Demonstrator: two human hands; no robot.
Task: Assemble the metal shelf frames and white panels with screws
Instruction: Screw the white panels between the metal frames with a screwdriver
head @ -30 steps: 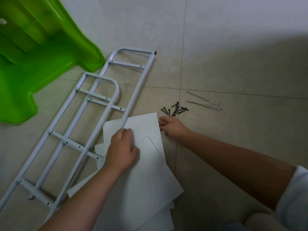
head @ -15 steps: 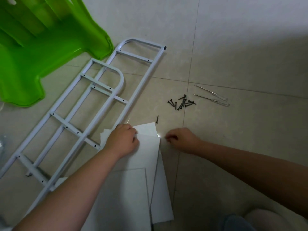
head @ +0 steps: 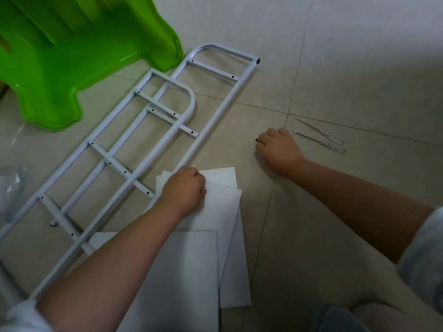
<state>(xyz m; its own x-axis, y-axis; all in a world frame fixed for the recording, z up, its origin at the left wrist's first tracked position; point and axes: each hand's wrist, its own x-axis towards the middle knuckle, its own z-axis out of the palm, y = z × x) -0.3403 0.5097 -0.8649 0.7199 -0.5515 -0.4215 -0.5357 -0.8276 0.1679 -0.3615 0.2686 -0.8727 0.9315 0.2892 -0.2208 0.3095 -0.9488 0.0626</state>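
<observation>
Right hand (head: 278, 149) moved forward from panels (head: 215, 212), now curled over screws (head: 256, 139); pile hidden.

Open tile (head: 323, 224) right of panels (head: 220, 207); green stool (head: 72, 56) crowds the frames (head: 174, 114).

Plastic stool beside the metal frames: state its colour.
The stool is bright green, shown best in the head view.

Pale beige tiled floor (head: 359, 68), glossy, crossed by thin dark grout lines (head: 298, 68). Bright green plastic stool (head: 60, 56) at upper left. Crumpled clear plastic wrap (head: 12, 183) at left edge. Soft light at top, dimmer shade across lower right.
</observation>
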